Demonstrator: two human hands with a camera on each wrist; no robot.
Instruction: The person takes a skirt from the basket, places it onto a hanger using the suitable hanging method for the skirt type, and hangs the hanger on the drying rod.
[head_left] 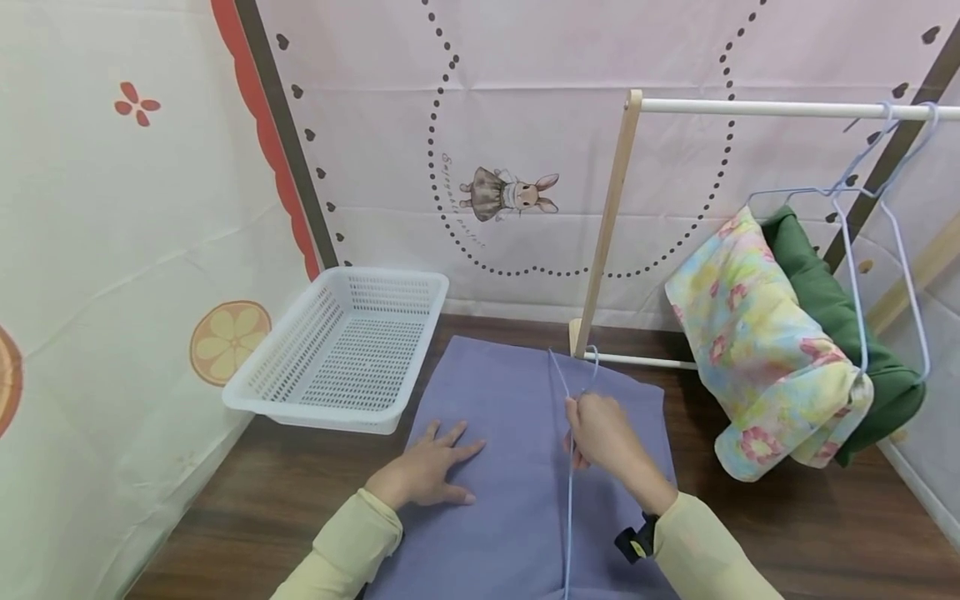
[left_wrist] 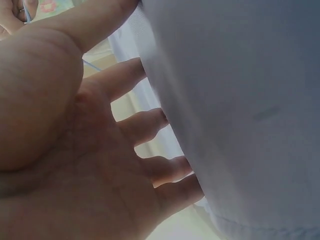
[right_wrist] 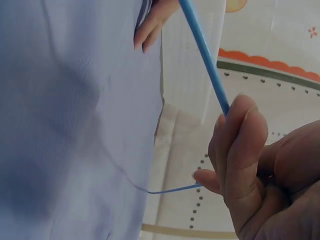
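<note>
A purple cloth (head_left: 510, 417) lies spread over the dark wooden table. My left hand (head_left: 429, 468) rests on its left part, fingers spread and straight; in the left wrist view the fingertips (left_wrist: 131, 70) touch the fabric. My right hand (head_left: 602, 433) grips a thin light-blue clothes hanger (head_left: 570, 517) just above the cloth. The hanger's hook sticks out past the knuckles toward the rack, and its long bar runs back toward me. In the right wrist view, curled fingers wrap the blue hanger (right_wrist: 207, 62).
A white perforated basket (head_left: 360, 362) stands left of the cloth. Behind and to the right is a clothes rack with a white rail (head_left: 750, 108) and wooden post (head_left: 611, 217). Hangers on it carry a flowered cloth (head_left: 750, 333) and a green garment (head_left: 817, 283).
</note>
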